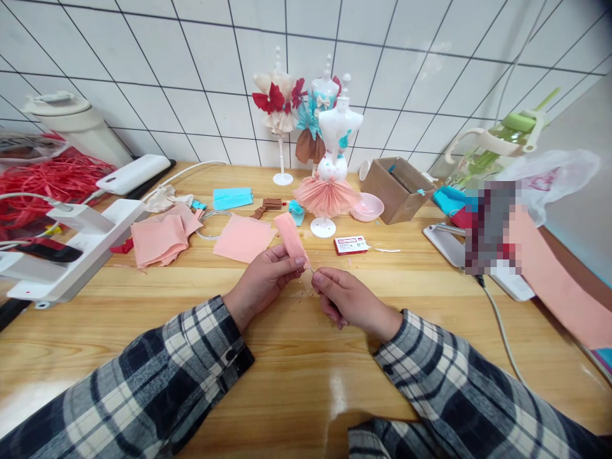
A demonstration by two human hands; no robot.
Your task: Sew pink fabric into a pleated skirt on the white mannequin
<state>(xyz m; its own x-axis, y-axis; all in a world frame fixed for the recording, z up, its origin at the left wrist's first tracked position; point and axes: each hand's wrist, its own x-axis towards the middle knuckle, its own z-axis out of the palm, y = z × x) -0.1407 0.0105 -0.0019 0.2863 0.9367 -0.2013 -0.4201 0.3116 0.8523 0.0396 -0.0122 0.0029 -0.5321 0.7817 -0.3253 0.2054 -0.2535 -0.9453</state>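
My left hand (262, 275) pinches the lower end of a folded strip of pink crepe paper (289, 237), which stands up and leans left. Just to its right, my right hand (351, 298) is closed with thumb and forefinger together on a thin, pale, wire-like piece that reaches the paper's bottom end; its kind is too small to make out. Behind my hands stands a white mini dress form (340, 121) with a pleated pink paper skirt (325, 196). A flat pink paper square (245, 238) lies left of the held strip. Small pink scraps are scattered beneath my hands.
Folded pink paper (160, 239), blue paper (233, 198) and a tape roll (214, 226) lie left. A small red-and-white box (350, 245), pink bowl (368, 207) and cardboard box (396, 190) stand right. Two decorated dress forms are behind; a power strip (79, 255) lies far left.
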